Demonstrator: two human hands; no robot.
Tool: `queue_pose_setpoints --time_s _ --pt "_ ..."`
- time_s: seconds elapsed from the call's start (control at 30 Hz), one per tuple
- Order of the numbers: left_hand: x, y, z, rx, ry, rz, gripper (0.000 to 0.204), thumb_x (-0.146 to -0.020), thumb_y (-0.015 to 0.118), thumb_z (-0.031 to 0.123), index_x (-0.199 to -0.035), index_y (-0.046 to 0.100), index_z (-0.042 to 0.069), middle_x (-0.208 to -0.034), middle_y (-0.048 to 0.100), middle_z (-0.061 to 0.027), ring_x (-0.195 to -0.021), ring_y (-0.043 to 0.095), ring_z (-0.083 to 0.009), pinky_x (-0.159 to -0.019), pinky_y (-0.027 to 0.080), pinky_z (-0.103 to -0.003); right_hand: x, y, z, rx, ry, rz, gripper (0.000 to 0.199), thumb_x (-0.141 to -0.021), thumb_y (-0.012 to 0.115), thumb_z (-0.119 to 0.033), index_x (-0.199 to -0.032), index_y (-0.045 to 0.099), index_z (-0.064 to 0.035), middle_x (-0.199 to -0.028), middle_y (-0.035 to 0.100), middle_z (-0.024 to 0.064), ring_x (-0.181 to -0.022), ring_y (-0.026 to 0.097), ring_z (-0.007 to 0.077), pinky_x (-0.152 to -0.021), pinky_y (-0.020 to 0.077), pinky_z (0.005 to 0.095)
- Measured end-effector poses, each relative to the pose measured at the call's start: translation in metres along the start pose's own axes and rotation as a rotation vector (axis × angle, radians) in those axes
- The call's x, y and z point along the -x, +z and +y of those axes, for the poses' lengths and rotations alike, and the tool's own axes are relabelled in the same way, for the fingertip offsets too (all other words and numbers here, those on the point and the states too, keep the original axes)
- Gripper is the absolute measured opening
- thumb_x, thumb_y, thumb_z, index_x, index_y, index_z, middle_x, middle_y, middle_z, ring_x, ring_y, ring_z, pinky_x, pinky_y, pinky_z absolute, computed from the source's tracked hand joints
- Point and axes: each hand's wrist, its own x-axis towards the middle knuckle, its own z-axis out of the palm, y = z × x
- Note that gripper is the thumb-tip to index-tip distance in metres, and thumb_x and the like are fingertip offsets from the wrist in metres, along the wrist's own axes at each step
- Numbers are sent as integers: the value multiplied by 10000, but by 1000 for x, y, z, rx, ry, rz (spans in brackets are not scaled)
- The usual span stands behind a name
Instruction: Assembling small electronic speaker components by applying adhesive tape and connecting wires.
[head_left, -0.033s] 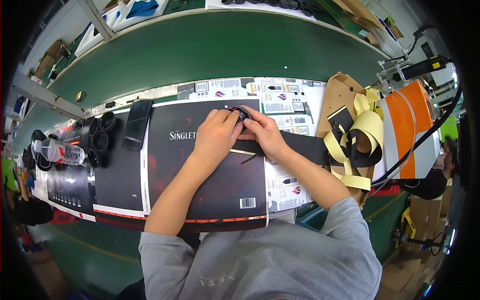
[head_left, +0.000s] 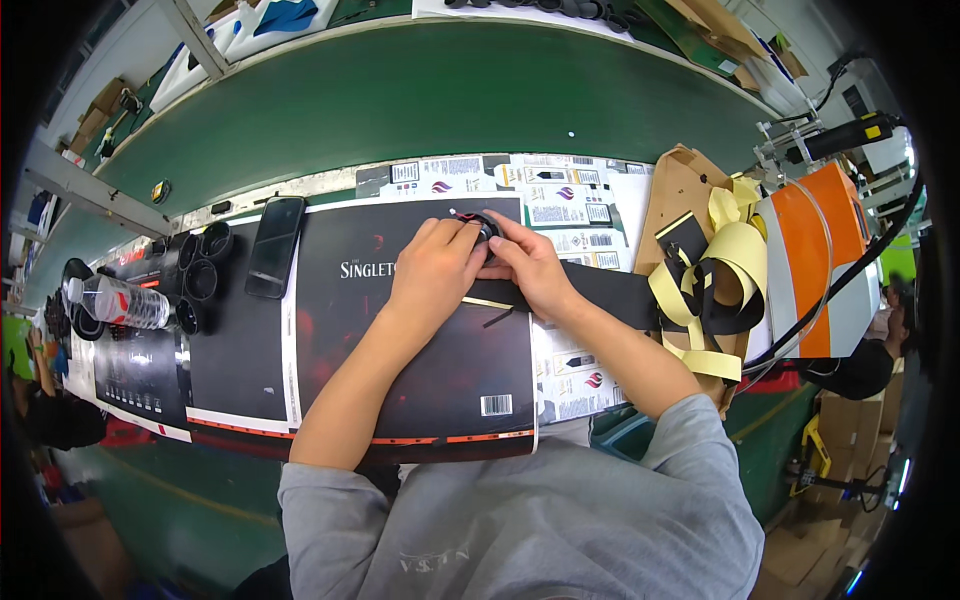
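Both my hands meet over the dark printed sheet (head_left: 350, 370), with their fingers curled around a small round black part (head_left: 487, 226). My left hand (head_left: 432, 268) grips it from the left, its fingers bent over the far side. From the right, my right hand (head_left: 532, 268) pinches the same part between thumb and fingers. Much of it is hidden by the fingers, so its exact kind is unclear. Beneath and beside my right hand runs a wide black strip (head_left: 610, 295), and a short pale yellow piece (head_left: 488, 303) lies just below my fingers.
On the right, curled yellow-backed tape (head_left: 740, 265) lies on brown cardboard (head_left: 665, 195) beside an orange and white machine (head_left: 810, 250). To the left are a phone (head_left: 275, 248), several black cups (head_left: 201, 280) and a clear plastic bottle (head_left: 128, 305). A green conveyor belt (head_left: 430, 95) runs behind.
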Motion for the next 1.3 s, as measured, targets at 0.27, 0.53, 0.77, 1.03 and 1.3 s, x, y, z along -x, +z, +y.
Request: queue_pose_setpoints --time_s 0.27,0.53,0.77,1.03,1.3 --pt "2 1 -2 5 -36 -25 230 -776 721 97 -975 682 -11 -899 670 -127 -857 641 -304 -756 525 -396 -2 -4 8 -3 0 -3 463 -1006 511 -135 -1422 408 41 -1165 611 122 -997 645 161 -849 587 285" --pt "2 -1 -8 59 -42 -94 261 -764 728 82 -1002 669 -7 -921 671 -137 -873 641 -325 -772 524 -406 -1 -2 6 50 9 -4 479 -1007 521 -137 -1435 392 34 -1172 613 116 -989 636 146 -859 577 284" --pt "9 10 -16 279 -117 -72 264 -747 701 -7 -1004 651 -35 -899 652 -147 -798 655 -296 -681 534 -371 5 2 8 171 -61 -14 515 -994 537 -99 -1452 353 50 -1194 604 111 -1001 618 121 -865 571 294" --pt "-3 6 -13 158 51 55 210 -769 696 -16 -973 654 -34 -905 628 -141 -797 637 -280 -659 524 -360 -1 7 0 267 -73 19 517 -1000 502 -90 -1470 328 35 -1258 566 128 -1033 605 133 -853 573 291" --pt "-10 -2 2 1085 -715 -66 353 -902 694 107 -1216 552 29 -1085 639 -79 -1017 603 -157 -876 497 -289 2 13 -14 177 -249 -44 453 -1005 502 -136 -1430 426 2 -1251 560 102 -907 608 121 -704 568 275"
